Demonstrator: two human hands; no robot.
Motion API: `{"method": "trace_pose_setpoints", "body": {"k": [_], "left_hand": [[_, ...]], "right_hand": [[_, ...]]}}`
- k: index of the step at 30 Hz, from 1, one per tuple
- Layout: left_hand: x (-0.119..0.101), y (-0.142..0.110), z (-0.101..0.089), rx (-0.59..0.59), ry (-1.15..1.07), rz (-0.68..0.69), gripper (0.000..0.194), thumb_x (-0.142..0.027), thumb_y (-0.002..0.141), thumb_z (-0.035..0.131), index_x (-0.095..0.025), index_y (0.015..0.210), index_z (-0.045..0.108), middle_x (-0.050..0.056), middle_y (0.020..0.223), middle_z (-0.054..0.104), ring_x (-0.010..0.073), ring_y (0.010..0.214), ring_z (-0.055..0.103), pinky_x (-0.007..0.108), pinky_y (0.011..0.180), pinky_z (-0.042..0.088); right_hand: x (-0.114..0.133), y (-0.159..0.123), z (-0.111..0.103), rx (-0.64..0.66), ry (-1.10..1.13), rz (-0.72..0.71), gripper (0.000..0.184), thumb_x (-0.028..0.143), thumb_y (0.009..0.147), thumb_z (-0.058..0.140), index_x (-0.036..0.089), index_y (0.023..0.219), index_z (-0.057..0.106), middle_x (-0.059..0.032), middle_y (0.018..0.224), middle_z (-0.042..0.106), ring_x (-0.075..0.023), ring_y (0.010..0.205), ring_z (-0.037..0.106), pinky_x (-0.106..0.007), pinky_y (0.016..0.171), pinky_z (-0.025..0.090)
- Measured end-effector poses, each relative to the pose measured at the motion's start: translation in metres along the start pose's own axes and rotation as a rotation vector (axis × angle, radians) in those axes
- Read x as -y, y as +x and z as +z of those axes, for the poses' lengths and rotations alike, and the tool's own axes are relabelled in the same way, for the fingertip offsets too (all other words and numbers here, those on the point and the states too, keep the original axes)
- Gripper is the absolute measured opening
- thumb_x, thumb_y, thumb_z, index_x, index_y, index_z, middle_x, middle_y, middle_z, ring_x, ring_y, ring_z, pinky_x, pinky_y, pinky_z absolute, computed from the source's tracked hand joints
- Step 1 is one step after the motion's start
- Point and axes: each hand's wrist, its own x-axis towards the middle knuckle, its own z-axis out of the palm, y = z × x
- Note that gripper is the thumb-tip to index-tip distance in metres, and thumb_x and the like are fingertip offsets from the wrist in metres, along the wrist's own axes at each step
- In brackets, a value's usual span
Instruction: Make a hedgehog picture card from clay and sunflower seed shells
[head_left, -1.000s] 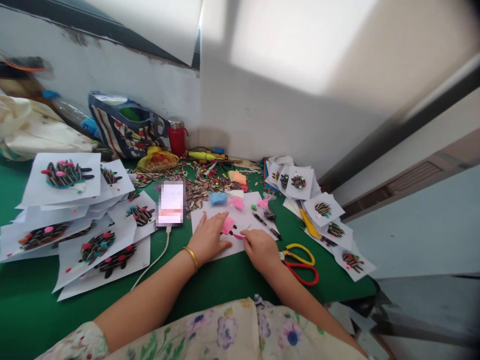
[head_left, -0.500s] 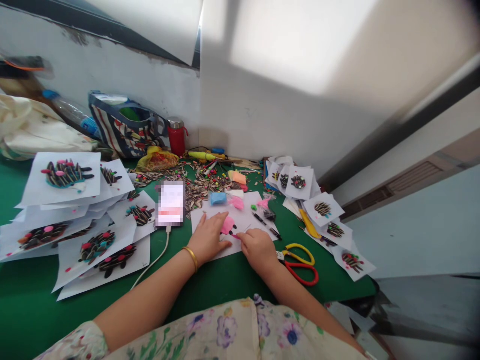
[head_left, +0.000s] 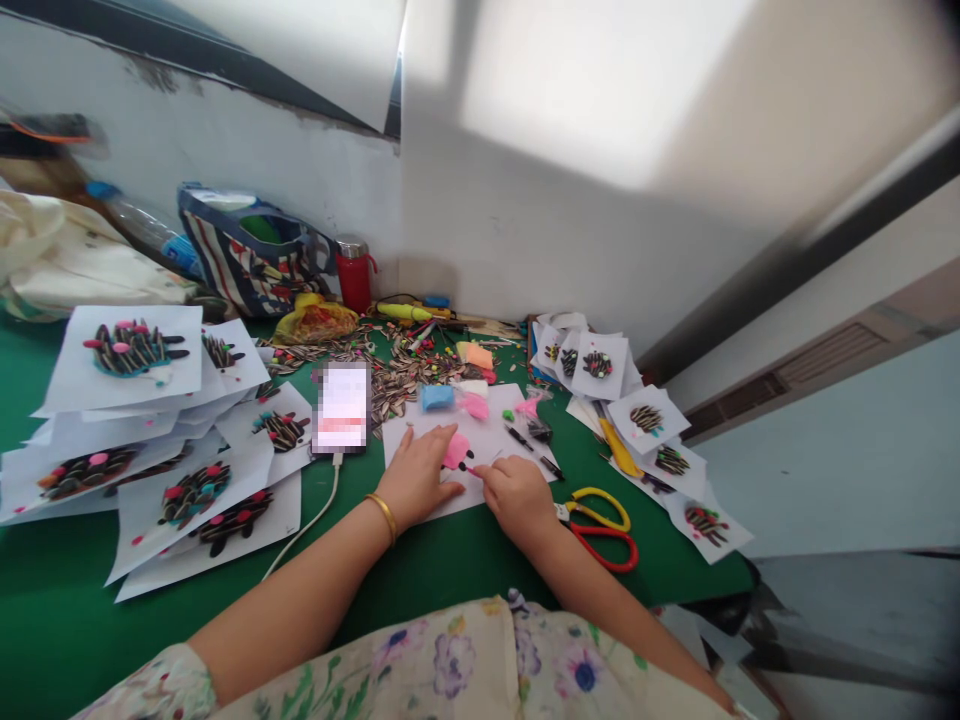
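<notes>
My left hand (head_left: 420, 478) lies spread on a white sheet of paper (head_left: 390, 435), its fingers against the left side of a flat pink clay shape (head_left: 456, 452). Two small dark pieces (head_left: 466, 460) sit at the right edge of the pink clay. Just right of these, my right hand (head_left: 519, 495) is closed with thumb and forefinger together. A small reddish-pink tip shows at its fingertips; whether this is a held piece I cannot tell. Beyond the hands on the sheet are a blue clay packet (head_left: 436, 398) and a pink one (head_left: 474, 404).
Yellow-and-red-handled scissors (head_left: 600, 525) lie right of my right hand, near a black pen (head_left: 525, 438). Seed-decorated paper sheets pile up left (head_left: 187, 370) and right (head_left: 646, 415). A phone (head_left: 341, 410), scattered striped seeds (head_left: 397, 380) and a red flask (head_left: 354, 275) lie further back.
My right hand's fingertips have shifted very slightly right, away from the dark pieces on the pink clay. My left hand has stayed in place.
</notes>
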Motion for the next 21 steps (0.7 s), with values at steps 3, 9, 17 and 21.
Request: {"method": "trace_pose_setpoints", "body": {"k": [3, 9, 17, 21], "left_hand": [[0.0005, 0.0002, 0.0001, 0.003, -0.004, 0.006, 0.085, -0.039, 0.077, 0.067, -0.022, 0.148, 0.025, 0.013, 0.148, 0.043, 0.0285, 0.138, 0.037, 0.054, 0.117, 0.010], [0.0008, 0.0000, 0.0009, -0.012, -0.005, 0.010, 0.085, -0.039, 0.077, 0.068, -0.022, 0.148, 0.025, 0.012, 0.148, 0.043, 0.0287, 0.138, 0.037, 0.054, 0.117, 0.010], [-0.0013, -0.0001, -0.0017, -0.003, -0.007, 0.006, 0.084, -0.038, 0.077, 0.067, -0.022, 0.148, 0.024, 0.012, 0.148, 0.044, 0.0284, 0.138, 0.037, 0.054, 0.117, 0.011], [-0.0012, -0.0001, -0.0016, -0.001, -0.008, 0.011, 0.084, -0.038, 0.077, 0.068, -0.022, 0.148, 0.025, 0.012, 0.147, 0.044, 0.0287, 0.138, 0.037, 0.054, 0.117, 0.011]], "right_hand": [[0.0001, 0.0013, -0.0004, 0.024, -0.028, -0.016, 0.023, 0.017, 0.087, 0.057, 0.023, 0.105, 0.069, -0.0045, 0.078, 0.064, -0.0202, 0.077, 0.053, -0.032, 0.069, 0.033], [-0.0007, 0.0008, -0.0038, -0.010, 0.005, -0.007, 0.026, 0.015, 0.088, 0.054, 0.023, 0.107, 0.070, -0.0048, 0.079, 0.065, -0.0199, 0.078, 0.053, -0.032, 0.071, 0.033], [0.0017, -0.0001, -0.0012, 0.009, 0.007, -0.006, 0.024, 0.016, 0.087, 0.055, 0.022, 0.106, 0.070, -0.0051, 0.080, 0.065, -0.0198, 0.079, 0.054, -0.032, 0.072, 0.034], [0.0023, 0.0005, -0.0015, 0.009, 0.000, -0.011, 0.023, 0.016, 0.087, 0.056, 0.022, 0.104, 0.070, -0.0053, 0.079, 0.066, -0.0201, 0.078, 0.053, -0.033, 0.071, 0.034]]}}
